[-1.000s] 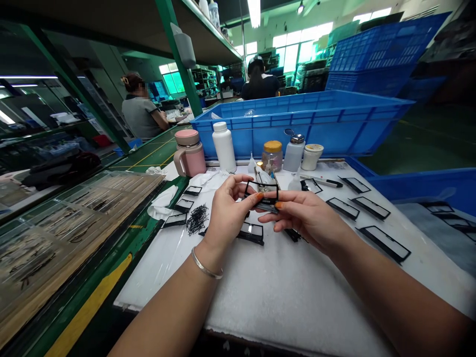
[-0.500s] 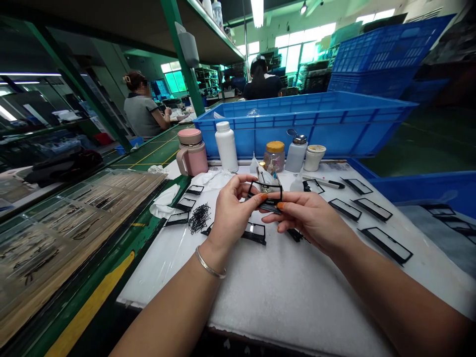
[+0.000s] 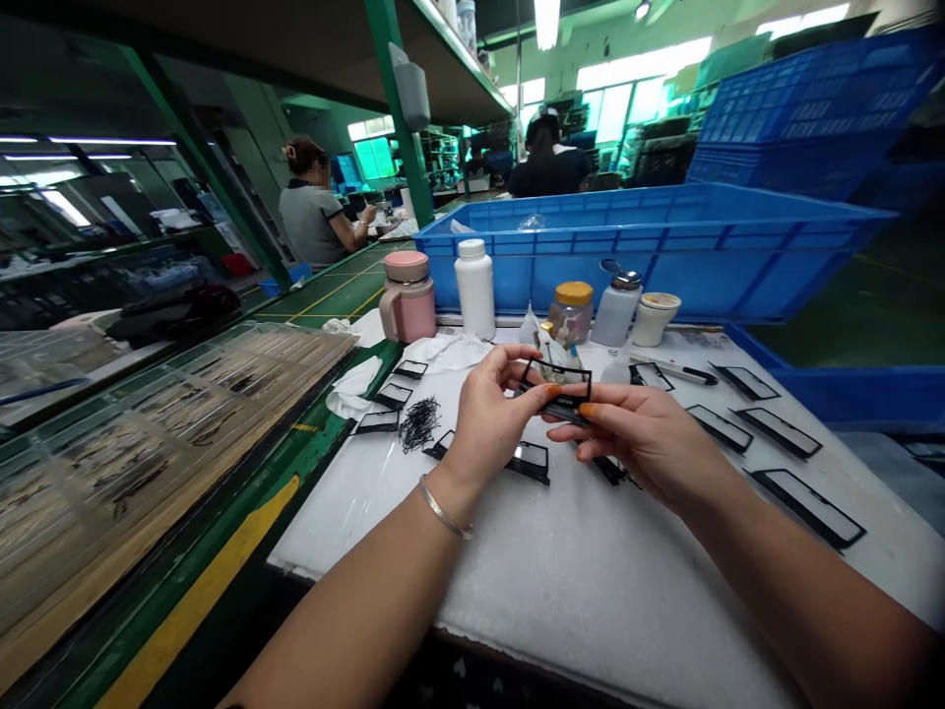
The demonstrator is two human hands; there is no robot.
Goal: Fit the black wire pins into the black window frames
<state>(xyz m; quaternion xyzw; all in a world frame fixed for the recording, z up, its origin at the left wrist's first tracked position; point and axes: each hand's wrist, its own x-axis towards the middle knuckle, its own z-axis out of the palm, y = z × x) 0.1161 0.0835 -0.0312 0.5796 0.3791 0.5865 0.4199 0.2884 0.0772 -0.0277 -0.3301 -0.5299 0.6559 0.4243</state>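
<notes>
Above the middle of the white work surface (image 3: pixel 561 581), both hands grip one small black rectangular frame (image 3: pixel 565 402). My left hand (image 3: pixel 493 409) is closed on its left side, thumb across the lower part. On the right side, my right hand (image 3: pixel 639 425) pinches the lower edge between thumb and fingers. Similar black frames lie about: one (image 3: pixel 532 458) just below the hands, several on the right, such as this near frame (image 3: pixel 808 504), and several at the left. A pile of thin black strips (image 3: pixel 419 423) rests left of my left wrist.
Behind the hands stand a pink mug (image 3: pixel 409 300), a white bottle (image 3: pixel 474 290), a yellow-lidded jar (image 3: pixel 572 310), a pump bottle (image 3: pixel 617 307) and a big blue crate (image 3: pixel 650 261). A utility knife (image 3: pixel 683 371) lies at right, divided trays (image 3: pixel 184 404) at left. Two people sit farther back.
The whole view has shifted, so the bench and hands appear farther right. Both hands keep hold of the same black frame, with little change in grip.
</notes>
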